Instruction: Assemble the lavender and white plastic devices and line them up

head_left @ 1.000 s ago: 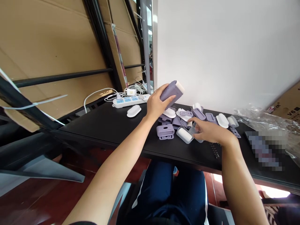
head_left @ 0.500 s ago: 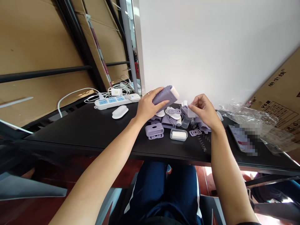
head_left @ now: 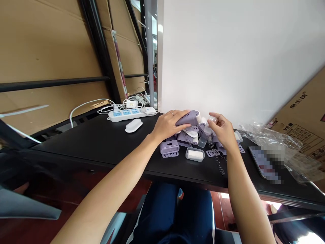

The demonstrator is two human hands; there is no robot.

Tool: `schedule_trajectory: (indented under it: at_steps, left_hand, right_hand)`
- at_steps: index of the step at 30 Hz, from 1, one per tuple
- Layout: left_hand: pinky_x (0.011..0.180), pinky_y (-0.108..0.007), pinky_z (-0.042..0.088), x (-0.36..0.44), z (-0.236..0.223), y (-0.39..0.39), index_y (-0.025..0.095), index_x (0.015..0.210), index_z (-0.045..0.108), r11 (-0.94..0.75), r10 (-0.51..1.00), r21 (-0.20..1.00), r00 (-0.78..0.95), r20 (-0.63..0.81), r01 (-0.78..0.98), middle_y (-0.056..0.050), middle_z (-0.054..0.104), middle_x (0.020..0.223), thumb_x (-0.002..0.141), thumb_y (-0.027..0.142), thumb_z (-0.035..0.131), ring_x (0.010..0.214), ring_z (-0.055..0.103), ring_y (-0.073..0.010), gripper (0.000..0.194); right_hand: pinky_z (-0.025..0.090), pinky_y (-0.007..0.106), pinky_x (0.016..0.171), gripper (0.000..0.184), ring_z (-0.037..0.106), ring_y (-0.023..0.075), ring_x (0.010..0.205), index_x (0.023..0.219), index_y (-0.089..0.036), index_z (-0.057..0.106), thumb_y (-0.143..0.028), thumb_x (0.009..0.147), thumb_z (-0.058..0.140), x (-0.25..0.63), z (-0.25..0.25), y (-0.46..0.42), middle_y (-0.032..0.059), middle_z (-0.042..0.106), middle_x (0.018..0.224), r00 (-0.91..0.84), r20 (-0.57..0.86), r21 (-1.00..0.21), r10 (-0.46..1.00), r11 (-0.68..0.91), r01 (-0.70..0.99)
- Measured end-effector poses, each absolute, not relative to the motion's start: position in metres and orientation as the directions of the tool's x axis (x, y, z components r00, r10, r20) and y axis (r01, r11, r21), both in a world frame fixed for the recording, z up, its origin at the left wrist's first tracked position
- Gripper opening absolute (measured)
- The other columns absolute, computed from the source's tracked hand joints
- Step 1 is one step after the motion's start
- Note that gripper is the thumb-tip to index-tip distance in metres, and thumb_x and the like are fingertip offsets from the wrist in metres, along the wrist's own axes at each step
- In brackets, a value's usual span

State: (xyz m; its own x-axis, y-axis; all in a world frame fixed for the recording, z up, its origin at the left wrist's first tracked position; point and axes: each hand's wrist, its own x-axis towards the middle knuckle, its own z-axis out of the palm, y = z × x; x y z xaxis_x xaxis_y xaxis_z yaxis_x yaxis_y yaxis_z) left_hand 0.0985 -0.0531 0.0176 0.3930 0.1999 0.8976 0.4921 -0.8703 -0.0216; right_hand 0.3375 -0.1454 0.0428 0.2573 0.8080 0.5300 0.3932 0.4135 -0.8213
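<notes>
My left hand (head_left: pixel 170 125) is wrapped around a purple oval casing (head_left: pixel 187 118), dotted with small holes, its cream-white end pointing right. Across from that end, my right hand (head_left: pixel 220 127) pinches a clear plastic cap (head_left: pixel 209 125). A narrow gap seems to separate cap and casing. Below them lies a pile of purple housings, white ribbed pieces and springs, partly hidden by my hands. Nearer to me are a purple oval shell (head_left: pixel 169 147), a clear box (head_left: pixel 194 154) with a white block inside, a flat purple slotted plate (head_left: pixel 212 153) and a thin spring (head_left: pixel 219 166).
A white power strip (head_left: pixel 129 114) with tangled cables runs along the back left of the black table (head_left: pixel 101 142). Before it lies a white oval lid (head_left: pixel 133 125). To the right are a phone (head_left: pixel 262 162), crumpled clear plastic (head_left: pixel 276 142) and a cardboard box (head_left: pixel 304 122).
My left hand has lowered the purple casing and turned it nearly level, cream end toward the right. The clear cap in my right hand has tilted and is nearer that end.
</notes>
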Motion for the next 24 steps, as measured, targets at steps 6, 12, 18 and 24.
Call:
schedule_trajectory:
  at_steps: [6,12,18,24]
  left_hand:
    - [0.091,-0.034,0.058,0.1,0.016,-0.053,0.024,0.137,0.062,-0.875,0.217,0.015,0.365,0.905,0.484,-0.008,0.076,0.12,0.094,0.056,0.064,0.107,0.073,-0.0234,0.054]
    - [0.092,-0.035,0.058,0.102,0.014,-0.053,0.024,0.14,0.061,-0.886,0.191,-0.027,0.417,0.888,0.464,-0.009,0.076,0.12,0.094,0.057,0.062,0.108,0.073,-0.0236,0.057]
    - [0.092,-0.036,0.058,0.102,0.012,-0.049,0.024,0.137,0.062,-0.853,0.275,0.072,0.33,0.903,0.516,-0.009,0.076,0.121,0.093,0.06,0.062,0.111,0.072,-0.0248,0.058]
    - [0.09,-0.036,0.06,0.103,0.012,-0.051,0.019,0.14,0.06,-0.858,0.207,-0.012,0.366,0.907,0.514,-0.01,0.076,0.119,0.093,0.06,0.062,0.109,0.073,-0.0249,0.062]
  right_hand:
    - [0.054,0.03,0.081,0.025,0.066,0.0128,0.081,0.097,-0.024,0.067,-0.035,0.079,0.08,0.327,0.043,-0.142,-0.0036,0.063,0.086,0.44,0.562,-0.794,0.701,0.606,0.049]
    - [0.057,0.03,0.088,0.03,0.064,0.0095,0.073,0.107,-0.025,0.066,-0.031,0.079,0.077,0.328,0.052,-0.146,-0.0066,0.06,0.075,0.377,0.416,-0.704,0.827,0.556,-0.443]
    - [0.056,0.018,0.071,0.042,0.062,0.0064,0.068,0.113,-0.023,0.067,-0.013,0.074,0.08,0.327,0.046,-0.139,-0.0075,0.062,0.075,0.408,0.395,-0.721,0.823,0.553,-0.417]
    - [0.062,0.025,0.078,0.014,0.073,0.0124,0.085,0.103,-0.022,0.067,-0.032,0.098,0.059,0.32,0.039,-0.129,-0.0001,0.073,0.089,0.45,0.249,-0.705,0.858,0.479,-0.523]
